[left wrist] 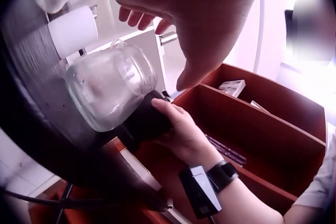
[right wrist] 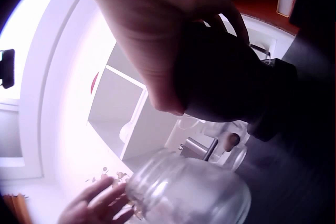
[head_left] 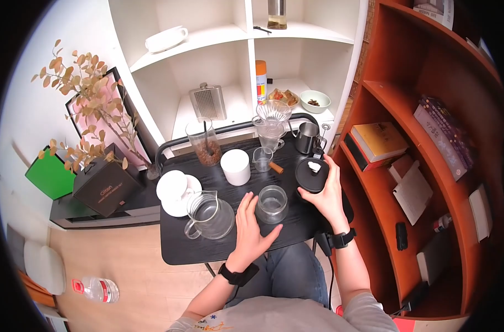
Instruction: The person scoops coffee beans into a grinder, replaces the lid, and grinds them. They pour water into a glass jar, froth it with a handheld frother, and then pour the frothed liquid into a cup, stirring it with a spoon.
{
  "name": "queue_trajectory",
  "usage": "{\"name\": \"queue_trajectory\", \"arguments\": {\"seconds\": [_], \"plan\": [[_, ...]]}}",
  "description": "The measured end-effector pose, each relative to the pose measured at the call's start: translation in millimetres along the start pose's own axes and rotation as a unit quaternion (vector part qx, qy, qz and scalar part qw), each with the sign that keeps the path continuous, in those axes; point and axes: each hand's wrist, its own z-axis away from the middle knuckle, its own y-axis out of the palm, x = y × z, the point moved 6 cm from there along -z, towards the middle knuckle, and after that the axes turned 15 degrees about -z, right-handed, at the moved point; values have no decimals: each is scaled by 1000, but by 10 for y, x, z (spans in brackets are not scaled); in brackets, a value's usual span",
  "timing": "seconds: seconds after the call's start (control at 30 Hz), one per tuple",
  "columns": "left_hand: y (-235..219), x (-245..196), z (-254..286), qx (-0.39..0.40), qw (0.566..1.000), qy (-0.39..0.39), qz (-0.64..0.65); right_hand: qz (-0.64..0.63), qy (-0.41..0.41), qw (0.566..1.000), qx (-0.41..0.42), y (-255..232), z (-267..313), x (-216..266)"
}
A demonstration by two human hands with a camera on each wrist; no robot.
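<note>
A clear glass jar (head_left: 272, 206) stands upright near the front of the black table (head_left: 235, 253). Beside it, on its left, my left hand (head_left: 251, 229) has its fingers extended and thumb apart, holding nothing. My right hand (head_left: 328, 195) grips a black, round-topped object (head_left: 308, 180) with a small white piece on top, right of the jar. In the right wrist view this object (right wrist: 226, 77) looks like a dark cylinder with a wider end; I cannot tell its kind. The left wrist view shows the jar's open mouth (left wrist: 149, 74) near the right hand.
Left of the jar stand a glass pitcher (head_left: 210, 218) and a white cup on a saucer (head_left: 177, 207). Behind are a white canister (head_left: 236, 167), a small wooden-handled glass cup (head_left: 262, 160), a glass of beans (head_left: 207, 154), a glass dripper (head_left: 271, 124) and a steel jug (head_left: 306, 138).
</note>
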Motion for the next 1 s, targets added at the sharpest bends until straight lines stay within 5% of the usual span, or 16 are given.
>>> {"name": "queue_trajectory", "arguments": {"seconds": [0.23, 0.3, 0.5, 0.73, 1.0], "plan": [[454, 281, -144, 63, 996, -61, 21, -56, -53, 997, 3, -1, -120, 629], [560, 376, -113, 85, 984, -92, 128, -98, -64, 993, 29, 43, -151, 775], [585, 414, -122, 136, 972, -109, 160, -144, -29, 980, 138, 305, -145, 851], [543, 385, -166, 96, 976, -80, 176, -114, -28, 972, 203, 443, -56, 845], [576, 388, -147, 81, 985, -40, 150, -26, 11, 985, 172, 510, 15, 900]]}}
